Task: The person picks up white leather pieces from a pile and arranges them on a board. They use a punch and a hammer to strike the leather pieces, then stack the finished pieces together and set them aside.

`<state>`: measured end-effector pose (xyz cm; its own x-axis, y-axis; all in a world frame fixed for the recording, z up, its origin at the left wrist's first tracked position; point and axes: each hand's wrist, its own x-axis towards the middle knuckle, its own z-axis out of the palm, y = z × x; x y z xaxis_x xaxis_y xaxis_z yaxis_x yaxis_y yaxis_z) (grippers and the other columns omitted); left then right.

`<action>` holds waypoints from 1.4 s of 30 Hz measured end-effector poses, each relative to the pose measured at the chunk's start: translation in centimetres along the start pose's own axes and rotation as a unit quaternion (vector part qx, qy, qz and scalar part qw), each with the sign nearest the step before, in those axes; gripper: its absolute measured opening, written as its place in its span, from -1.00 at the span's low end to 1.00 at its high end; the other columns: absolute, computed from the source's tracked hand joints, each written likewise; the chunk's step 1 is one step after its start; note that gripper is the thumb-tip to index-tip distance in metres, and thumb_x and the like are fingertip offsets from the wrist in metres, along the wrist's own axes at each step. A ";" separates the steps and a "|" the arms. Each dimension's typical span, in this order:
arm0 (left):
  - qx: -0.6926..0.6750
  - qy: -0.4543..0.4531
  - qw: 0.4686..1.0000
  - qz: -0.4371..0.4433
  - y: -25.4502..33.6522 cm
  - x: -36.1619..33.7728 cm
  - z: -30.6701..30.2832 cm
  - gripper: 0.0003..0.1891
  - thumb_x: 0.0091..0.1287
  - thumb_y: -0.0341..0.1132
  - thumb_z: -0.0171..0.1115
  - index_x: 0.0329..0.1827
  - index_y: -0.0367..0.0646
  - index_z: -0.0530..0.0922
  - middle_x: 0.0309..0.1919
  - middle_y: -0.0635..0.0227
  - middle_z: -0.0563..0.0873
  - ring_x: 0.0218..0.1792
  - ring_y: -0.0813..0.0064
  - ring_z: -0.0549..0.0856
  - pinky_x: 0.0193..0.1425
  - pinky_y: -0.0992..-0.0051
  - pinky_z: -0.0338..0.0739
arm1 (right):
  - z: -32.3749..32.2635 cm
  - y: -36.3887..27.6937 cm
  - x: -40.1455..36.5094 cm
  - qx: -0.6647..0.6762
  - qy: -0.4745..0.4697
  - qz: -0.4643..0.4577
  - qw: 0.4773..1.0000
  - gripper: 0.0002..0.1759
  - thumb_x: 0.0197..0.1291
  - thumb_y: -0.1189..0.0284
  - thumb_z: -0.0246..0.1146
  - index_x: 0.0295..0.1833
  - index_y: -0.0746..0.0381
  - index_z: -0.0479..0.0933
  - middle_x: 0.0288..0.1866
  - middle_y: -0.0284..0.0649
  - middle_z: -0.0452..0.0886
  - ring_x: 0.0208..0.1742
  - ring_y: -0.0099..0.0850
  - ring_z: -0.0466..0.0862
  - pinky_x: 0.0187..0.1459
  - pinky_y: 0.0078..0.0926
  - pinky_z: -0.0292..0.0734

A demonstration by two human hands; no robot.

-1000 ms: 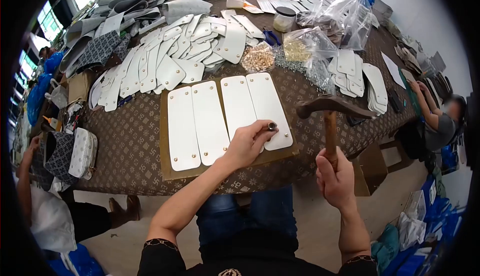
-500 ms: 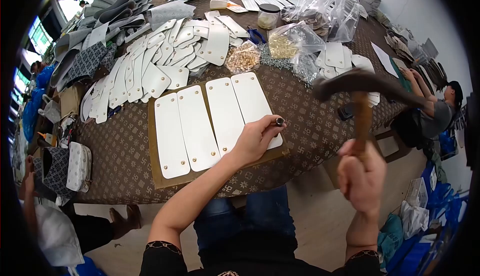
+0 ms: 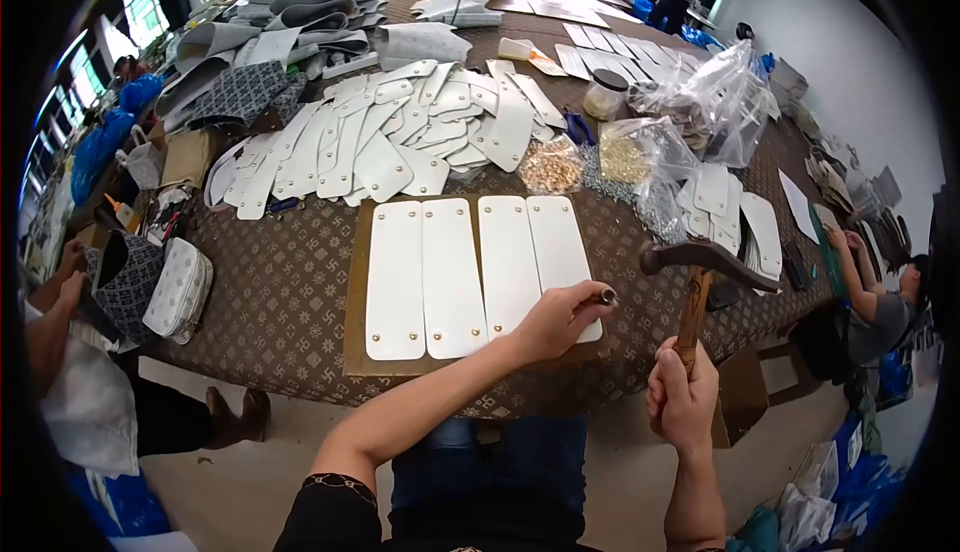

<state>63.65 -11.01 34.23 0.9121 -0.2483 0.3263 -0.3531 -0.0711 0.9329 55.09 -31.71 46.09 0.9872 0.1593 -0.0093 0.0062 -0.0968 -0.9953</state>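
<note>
My left hand (image 3: 555, 324) is pinched around a short dark metal punch (image 3: 607, 296), at the lower right corner of the rightmost white strip (image 3: 562, 242). Several such strips lie side by side on a brown board (image 3: 355, 337), with brass-coloured studs near their ends. To the right, my right hand (image 3: 685, 392) grips the wooden handle of a hammer (image 3: 692, 317). The dark hammer head is raised, apart from the punch. The punch's lower end is hidden by my fingers.
Behind the board spreads a pile of studded white pieces (image 3: 400, 132). Bags of brass studs (image 3: 552, 165) and pale fasteners (image 3: 630, 157), a jar (image 3: 606, 95) and blue-handled pliers (image 3: 579, 129) are nearby. Co-workers sit left and right; a white patterned bag (image 3: 180, 290) stands at left.
My right hand and the hammer have come down and a little left. My left hand keeps the punch at the same strip corner. The camera view has shifted.
</note>
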 end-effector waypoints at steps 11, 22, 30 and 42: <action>0.019 0.314 0.949 0.013 1.3 -6.1 -21.2 -0.79 0.64 -0.51 0.15 0.24 -0.38 0.57 0.00 0.21 0.80 0.04 0.49 0.77 0.20 0.45 0.69 | 12.4 3.3 6.4 0.056 -0.146 0.057 0.986 -0.80 0.61 0.37 0.20 0.00 0.32 0.48 -0.32 -0.23 0.68 -0.39 -0.50 0.66 -0.23 -0.54 0.63; 0.041 0.318 0.946 -0.047 -4.2 -5.6 -29.1 -0.79 0.63 -0.44 0.21 0.20 -0.38 0.60 -0.02 0.25 0.85 0.02 0.58 0.80 0.18 0.53 0.65 | 22.0 6.6 11.4 0.015 -0.225 0.079 0.971 -0.76 0.58 0.34 0.23 -0.01 0.35 0.51 -0.07 -0.06 0.80 -0.01 -0.42 0.71 0.15 -0.37 0.63; 0.083 0.279 0.956 -0.033 -4.5 -6.0 -29.3 -0.79 0.63 -0.45 0.21 0.19 -0.40 0.59 -0.12 0.25 0.86 -0.07 0.58 0.80 0.12 0.55 0.66 | 22.1 7.5 11.6 0.049 -0.193 0.085 0.976 -0.78 0.66 0.37 0.11 0.02 0.34 0.44 -0.07 -0.01 0.80 0.02 -0.31 0.82 0.11 -0.37 0.74; 0.140 0.276 0.951 -0.020 -4.1 -6.4 -29.0 -0.78 0.61 -0.49 0.21 0.21 -0.40 0.60 -0.12 0.22 0.86 -0.07 0.56 0.81 0.09 0.54 0.66 | 22.2 8.0 11.6 0.062 -0.171 0.067 0.981 -0.77 0.65 0.34 0.15 0.03 0.33 0.45 -0.22 -0.12 0.77 -0.13 -0.38 0.81 -0.01 -0.41 0.75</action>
<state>65.27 18.90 32.78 0.8689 0.2988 0.3946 -0.2879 -0.3435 0.8939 63.02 -8.83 35.89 0.8666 0.4753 -0.1520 -0.1609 -0.0222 -0.9867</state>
